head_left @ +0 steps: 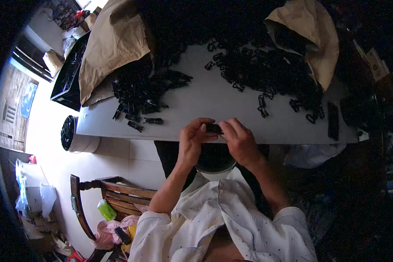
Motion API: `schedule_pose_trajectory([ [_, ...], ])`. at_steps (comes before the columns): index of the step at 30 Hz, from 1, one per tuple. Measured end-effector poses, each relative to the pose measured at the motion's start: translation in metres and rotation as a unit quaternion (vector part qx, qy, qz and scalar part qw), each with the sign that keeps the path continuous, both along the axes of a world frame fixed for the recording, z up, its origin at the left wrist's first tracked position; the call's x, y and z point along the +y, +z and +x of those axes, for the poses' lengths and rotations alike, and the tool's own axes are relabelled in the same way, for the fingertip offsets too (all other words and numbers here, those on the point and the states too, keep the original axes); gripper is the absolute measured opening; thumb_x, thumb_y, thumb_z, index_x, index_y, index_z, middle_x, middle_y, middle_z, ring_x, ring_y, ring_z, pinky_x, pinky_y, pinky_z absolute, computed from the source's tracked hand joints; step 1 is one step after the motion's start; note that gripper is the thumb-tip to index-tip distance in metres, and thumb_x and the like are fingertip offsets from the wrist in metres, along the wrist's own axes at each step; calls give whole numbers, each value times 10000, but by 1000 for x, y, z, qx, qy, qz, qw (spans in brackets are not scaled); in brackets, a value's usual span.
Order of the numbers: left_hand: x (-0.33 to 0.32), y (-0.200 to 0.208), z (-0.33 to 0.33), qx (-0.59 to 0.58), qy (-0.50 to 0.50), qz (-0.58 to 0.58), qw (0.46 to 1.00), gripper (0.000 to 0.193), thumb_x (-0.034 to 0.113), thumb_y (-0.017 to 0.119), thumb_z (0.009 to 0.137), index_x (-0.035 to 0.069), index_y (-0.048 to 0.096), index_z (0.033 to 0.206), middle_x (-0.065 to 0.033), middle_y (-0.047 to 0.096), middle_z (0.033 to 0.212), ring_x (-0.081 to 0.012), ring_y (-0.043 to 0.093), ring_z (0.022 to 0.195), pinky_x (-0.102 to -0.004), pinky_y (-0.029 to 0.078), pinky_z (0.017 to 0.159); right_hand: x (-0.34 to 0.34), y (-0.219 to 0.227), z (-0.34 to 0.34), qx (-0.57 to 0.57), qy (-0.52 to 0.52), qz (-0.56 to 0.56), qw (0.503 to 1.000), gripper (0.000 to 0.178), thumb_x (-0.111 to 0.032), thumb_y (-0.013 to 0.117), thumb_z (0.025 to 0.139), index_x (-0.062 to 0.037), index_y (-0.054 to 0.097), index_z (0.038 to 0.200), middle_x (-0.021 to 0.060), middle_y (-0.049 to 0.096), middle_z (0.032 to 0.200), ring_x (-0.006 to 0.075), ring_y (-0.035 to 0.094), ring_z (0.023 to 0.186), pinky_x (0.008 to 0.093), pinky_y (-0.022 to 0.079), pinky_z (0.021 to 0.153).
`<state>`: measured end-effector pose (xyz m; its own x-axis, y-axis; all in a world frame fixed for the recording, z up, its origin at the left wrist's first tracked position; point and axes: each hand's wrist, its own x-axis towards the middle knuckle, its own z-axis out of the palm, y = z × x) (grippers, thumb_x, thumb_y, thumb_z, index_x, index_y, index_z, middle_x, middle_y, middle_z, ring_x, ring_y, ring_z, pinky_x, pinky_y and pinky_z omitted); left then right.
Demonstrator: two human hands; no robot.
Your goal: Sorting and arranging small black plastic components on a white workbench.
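Both my hands meet just above the front edge of a grey table [187, 100]. Between them is a small black plastic part [213, 128], partly hidden by fingers. My left hand [194, 137] is closed around its left end, thumb on top. The fingers of my right hand [240, 139] pinch its right end. On the table to the left lies a pile of elongated black parts [139, 96], with a few loose ones near its front. A second heap of black looped parts [266, 70] spreads across the right side.
Two brown paper sacks, one [113, 52] at left and one [323, 43] at right, lie behind the heaps. Under the table edge stands a bucket [216, 163]. Left of the table are a black crate [70, 74], a drum [83, 142] and a wooden chair [124, 192].
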<state>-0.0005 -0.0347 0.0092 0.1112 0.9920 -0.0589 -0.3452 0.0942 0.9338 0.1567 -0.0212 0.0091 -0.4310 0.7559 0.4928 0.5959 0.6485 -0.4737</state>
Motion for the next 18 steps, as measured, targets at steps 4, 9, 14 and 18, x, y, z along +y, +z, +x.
schedule_pose_trajectory([
  [4, -1, 6, 3, 120, 0, -9, 993, 263, 159, 416, 911, -45, 519, 1040, -95, 581, 932, -151, 584, 815, -258, 493, 720, -1, -2, 2, 1, -2, 21, 1000, 377, 86, 631, 628, 39, 515, 984, 130, 487, 929, 272, 574, 791, 324, 496, 600],
  [9, 2, 4, -1, 38, -27, -63, 997, 239, 120, 408, 905, -38, 539, 1027, -87, 580, 950, -145, 570, 834, -256, 471, 755, -1, 2, 9, 42, 7, 21, 999, 389, 89, 629, 626, 32, 518, 995, 133, 485, 947, 275, 576, 781, 327, 497, 596],
  [14, 1, 7, 5, 102, -35, -52, 993, 233, 82, 400, 895, -47, 533, 1037, -90, 574, 968, -147, 567, 844, -259, 466, 762, 0, -3, 12, 30, 20, 23, 999, 367, 84, 617, 640, 25, 522, 990, 132, 485, 941, 280, 572, 780, 333, 493, 602],
  [18, -3, 0, 9, 67, -12, -55, 996, 254, 123, 532, 834, -42, 554, 1026, -130, 605, 965, -178, 582, 862, -277, 463, 762, -1, -1, 8, 8, 30, -11, 999, 336, 82, 603, 654, 26, 523, 975, 129, 483, 929, 277, 568, 780, 329, 488, 604],
])
